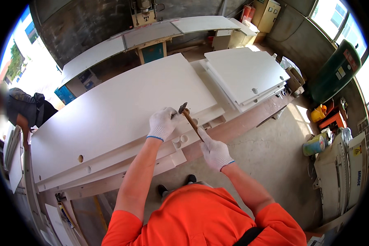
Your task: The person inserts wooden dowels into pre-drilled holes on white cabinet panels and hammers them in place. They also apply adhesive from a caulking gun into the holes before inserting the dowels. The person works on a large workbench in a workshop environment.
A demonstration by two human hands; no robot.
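My right hand (215,151), in a white knit glove, is wrapped around the wooden handle of a hammer (191,122). The hammer's metal head is just right of my left hand (162,123), over the near right part of a large white panel (123,102). That hand wears a white glove with a blue cuff edge. Its fingers are pinched together by the panel's near edge, and what they hold, if anything, is too small to make out. A round hole (80,158) shows in the panel's left part. More boards with holes are stacked beneath it.
A second stack of white panels (246,76) lies to the right. Behind runs a long light bench (151,35). A person (26,108) stands at the far left. A green tank (336,71), a paint can (314,145) and a beige machine casing (338,176) stand along the right.
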